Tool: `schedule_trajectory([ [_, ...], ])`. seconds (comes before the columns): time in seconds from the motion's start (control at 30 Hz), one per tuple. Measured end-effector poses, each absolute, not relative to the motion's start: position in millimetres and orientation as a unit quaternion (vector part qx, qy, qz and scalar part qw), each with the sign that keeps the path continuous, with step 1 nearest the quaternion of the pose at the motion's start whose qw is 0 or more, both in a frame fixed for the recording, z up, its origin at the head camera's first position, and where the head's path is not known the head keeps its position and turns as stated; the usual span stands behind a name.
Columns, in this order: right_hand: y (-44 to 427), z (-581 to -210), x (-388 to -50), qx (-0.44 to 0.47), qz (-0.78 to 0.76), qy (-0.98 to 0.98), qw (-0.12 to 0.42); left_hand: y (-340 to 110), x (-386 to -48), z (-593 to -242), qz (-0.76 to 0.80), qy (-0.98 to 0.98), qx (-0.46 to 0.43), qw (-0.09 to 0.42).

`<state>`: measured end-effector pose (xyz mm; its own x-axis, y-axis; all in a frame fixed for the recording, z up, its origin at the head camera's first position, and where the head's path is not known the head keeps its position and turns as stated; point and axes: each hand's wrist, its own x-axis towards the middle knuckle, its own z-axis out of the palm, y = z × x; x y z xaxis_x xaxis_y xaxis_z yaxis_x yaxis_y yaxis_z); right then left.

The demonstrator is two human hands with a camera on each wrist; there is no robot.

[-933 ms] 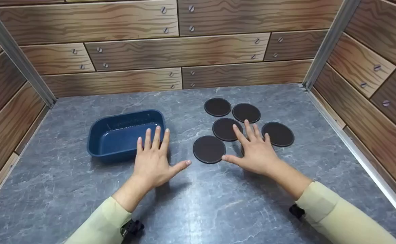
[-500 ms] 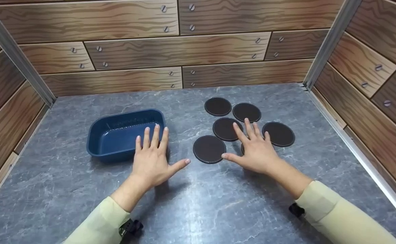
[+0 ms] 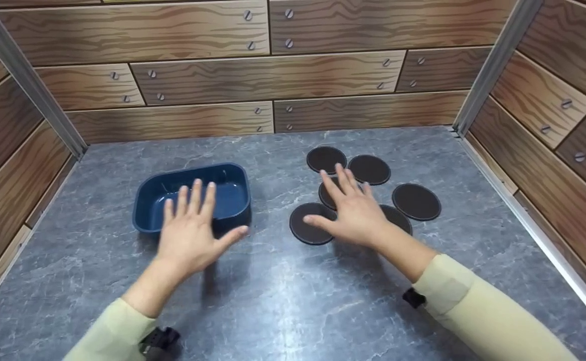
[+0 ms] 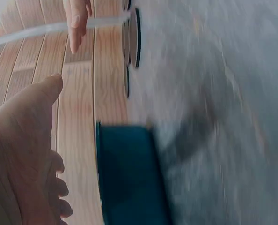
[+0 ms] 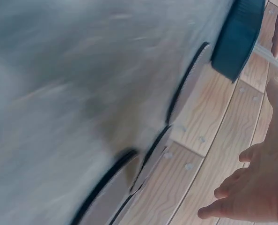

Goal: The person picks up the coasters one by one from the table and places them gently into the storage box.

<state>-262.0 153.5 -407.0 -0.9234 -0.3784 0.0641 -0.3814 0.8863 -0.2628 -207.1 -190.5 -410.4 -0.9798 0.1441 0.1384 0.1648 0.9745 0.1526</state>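
Six discs (image 3: pixel 416 201) and one tub (image 3: pixel 140 208) sit on the tabletop (image 3: pixel 283 291); my left hand (image 3: pixel 187 240) and right hand (image 3: pixel 355 215) hover, spread wide.

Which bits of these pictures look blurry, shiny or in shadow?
Head view: a bright glare streak on the grey tabletop, soft shadows near the left hand and right hand; left wrist view: the grey tabletop smeared, a dark shadow beside the blue tub, upper left corner washed out; right wrist view: the grey tabletop streaky, the plank wall sharper.
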Motion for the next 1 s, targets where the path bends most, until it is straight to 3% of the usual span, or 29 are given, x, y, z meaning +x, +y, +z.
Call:
schedule_trajectory([
  [0.5,54,-398,-280,0.265,0.142,-0.954,-0.021,-299,-217,-406,-0.123,-0.99,-0.045,0.045],
  [1.0,7,-420,-292,0.281,0.178,-0.941,-0.064,-342,-233,-422,-0.152,-0.988,-0.035,0.004],
])
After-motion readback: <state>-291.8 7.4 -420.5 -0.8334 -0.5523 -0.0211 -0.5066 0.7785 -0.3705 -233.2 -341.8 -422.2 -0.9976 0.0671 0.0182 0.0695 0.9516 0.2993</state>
